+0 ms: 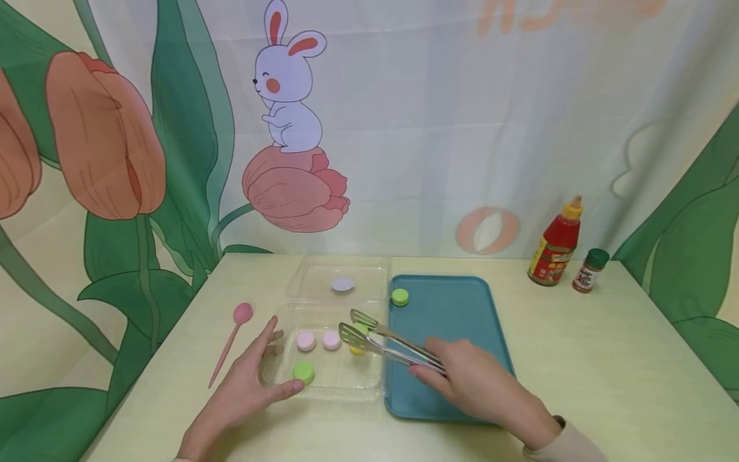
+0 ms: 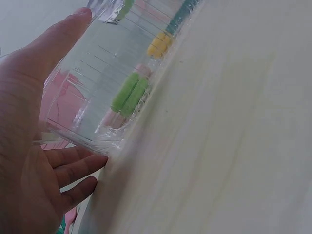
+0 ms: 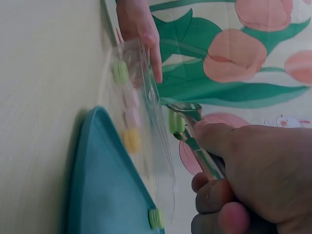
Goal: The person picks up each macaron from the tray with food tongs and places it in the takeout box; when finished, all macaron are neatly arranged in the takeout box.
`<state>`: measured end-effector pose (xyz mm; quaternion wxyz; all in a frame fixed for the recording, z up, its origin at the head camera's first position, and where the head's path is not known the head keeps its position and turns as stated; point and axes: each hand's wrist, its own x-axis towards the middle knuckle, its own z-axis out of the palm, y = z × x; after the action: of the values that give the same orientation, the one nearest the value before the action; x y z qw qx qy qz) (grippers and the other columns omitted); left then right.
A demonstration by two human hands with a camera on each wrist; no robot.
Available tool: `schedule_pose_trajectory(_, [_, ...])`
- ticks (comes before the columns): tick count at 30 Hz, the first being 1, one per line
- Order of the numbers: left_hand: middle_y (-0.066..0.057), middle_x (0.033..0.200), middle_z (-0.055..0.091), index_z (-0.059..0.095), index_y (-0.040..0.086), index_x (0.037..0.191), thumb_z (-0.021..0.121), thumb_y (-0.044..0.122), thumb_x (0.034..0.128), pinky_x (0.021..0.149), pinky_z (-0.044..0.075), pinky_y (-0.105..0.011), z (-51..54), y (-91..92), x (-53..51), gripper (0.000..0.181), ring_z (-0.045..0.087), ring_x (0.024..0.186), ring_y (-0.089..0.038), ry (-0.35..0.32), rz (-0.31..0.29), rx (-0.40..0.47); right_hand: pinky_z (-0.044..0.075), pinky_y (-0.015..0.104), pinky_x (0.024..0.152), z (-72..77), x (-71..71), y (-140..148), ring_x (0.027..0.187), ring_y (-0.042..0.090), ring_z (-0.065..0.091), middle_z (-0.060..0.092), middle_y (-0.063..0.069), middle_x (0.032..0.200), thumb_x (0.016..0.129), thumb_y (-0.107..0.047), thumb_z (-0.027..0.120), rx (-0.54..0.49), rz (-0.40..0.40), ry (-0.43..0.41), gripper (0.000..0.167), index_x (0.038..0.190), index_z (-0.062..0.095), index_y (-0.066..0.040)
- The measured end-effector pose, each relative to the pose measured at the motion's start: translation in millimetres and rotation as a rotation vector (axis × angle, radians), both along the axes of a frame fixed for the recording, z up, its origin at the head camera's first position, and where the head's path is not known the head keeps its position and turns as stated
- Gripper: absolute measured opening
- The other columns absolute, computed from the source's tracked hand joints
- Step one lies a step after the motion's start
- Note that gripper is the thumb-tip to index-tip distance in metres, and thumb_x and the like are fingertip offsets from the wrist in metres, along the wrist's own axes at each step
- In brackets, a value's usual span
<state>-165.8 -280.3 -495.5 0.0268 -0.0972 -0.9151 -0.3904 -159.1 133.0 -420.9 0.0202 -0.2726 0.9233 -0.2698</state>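
Now, right hand [image 1: 470, 380]: its fingers and thumb are curled round the metal tongs [image 1: 398, 355] and hold them.
Tongs: their tips have a green macaron [image 3: 179, 123] between them; the close view is blurry, but it looks pinched.
Held macaron: it is up in the air over the right part of the clear box [image 1: 340, 389].
Left hand [image 1: 247, 386]: its thumb and fingers are spread round the near left corner of the box and seem to touch the plastic. It holds no macaron.
In the box: two pink macarons [image 1: 306, 341], a yellow macaron [image 1: 356, 350], and a second green macaron [image 1: 303, 373] near the left thumb.
Lid [image 1: 369, 289]: it is folded back behind the box.
Blue tray [image 1: 456, 321]: a third green macaron [image 1: 400, 297] sits by its far left corner.
How far along: partway, it seems. One macaron is on the tray and four are in the box.
What is left: the held macaron is not set down yet.
Right arm: it comes in from the lower right, over the tray, with the tongs pointing left.
Left arm: it reaches in from the lower left.
Farther out: a pink spoon [image 1: 242, 314] lies left of the box; a red bottle [image 1: 556, 250] and a small jar [image 1: 589, 274] stand at the far right.
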Motion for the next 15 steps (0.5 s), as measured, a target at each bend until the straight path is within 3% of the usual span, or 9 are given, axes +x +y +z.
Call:
schedule_pose_trajectory(9, [-0.016,0.171,0.05,0.017,0.016,0.18,0.097,0.056,0.0821,0.124,0.04,-0.068,0.1,-0.2,0.9,0.133,0.057,0.149,-0.038,0.005,0.0,-0.005,0.037,0.028,0.047,6.2,-0.4,-29.6,0.054,0.004,0.044,0.052,-0.01,0.065,0.109,-0.048,0.072,0.115,0.102,-0.065,0.033,0.089,0.062,-0.022])
schedule_pose_trajectory(15, [-0.017,0.171,0.05,0.017,0.015,0.18,0.097,0.056,0.0825,0.124,0.04,-0.068,1.1,-0.2,1.0,0.133,0.056,0.15,-0.039,0.002,0.001,-0.005,0.042,0.031,0.048,14.8,-0.6,-41.5,0.054,0.006,0.05,0.055,-0.009,0.064,0.107,-0.043,0.076,0.177,0.115,-0.074,0.03,0.088,0.066,-0.022])
